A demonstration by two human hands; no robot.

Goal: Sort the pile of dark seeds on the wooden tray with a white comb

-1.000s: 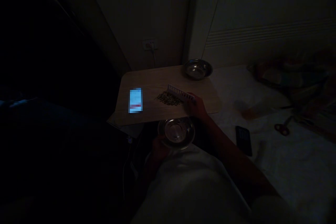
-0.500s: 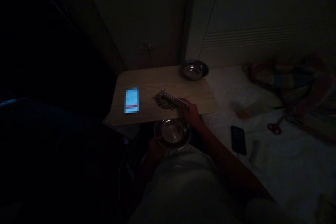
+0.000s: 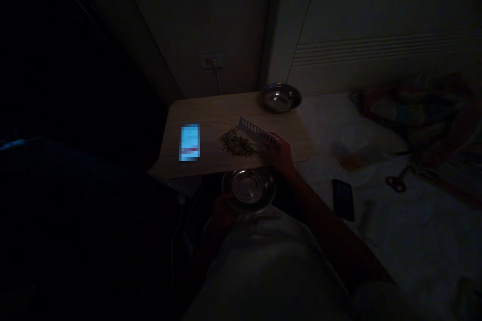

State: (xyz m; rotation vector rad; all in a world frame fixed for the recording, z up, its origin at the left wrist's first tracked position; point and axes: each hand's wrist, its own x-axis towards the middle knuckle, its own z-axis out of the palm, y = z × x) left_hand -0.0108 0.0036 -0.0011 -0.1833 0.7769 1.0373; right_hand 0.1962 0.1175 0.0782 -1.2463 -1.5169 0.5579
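The room is very dark. My right hand (image 3: pixel 279 153) is closed on a flat white card-like scraper (image 3: pixel 256 133), held on edge just right of a small heap of seeds or grains (image 3: pixel 237 143) on the wooden table (image 3: pixel 211 110). My left hand (image 3: pixel 224 209) grips the near rim of a steel bowl (image 3: pixel 248 189), which is held just below the table's front edge. The bowl looks almost empty.
A lit phone (image 3: pixel 189 142) lies on the table left of the heap. A second steel bowl (image 3: pixel 281 97) stands at the table's far right corner. On the white bed to the right lie a dark phone (image 3: pixel 343 199), red-handled scissors (image 3: pixel 397 180) and crumpled cloth (image 3: pixel 414 105).
The scraper went down into the heap and swept toward the front edge, then lifted back up to the right of the heap. The bowl stayed under the edge.
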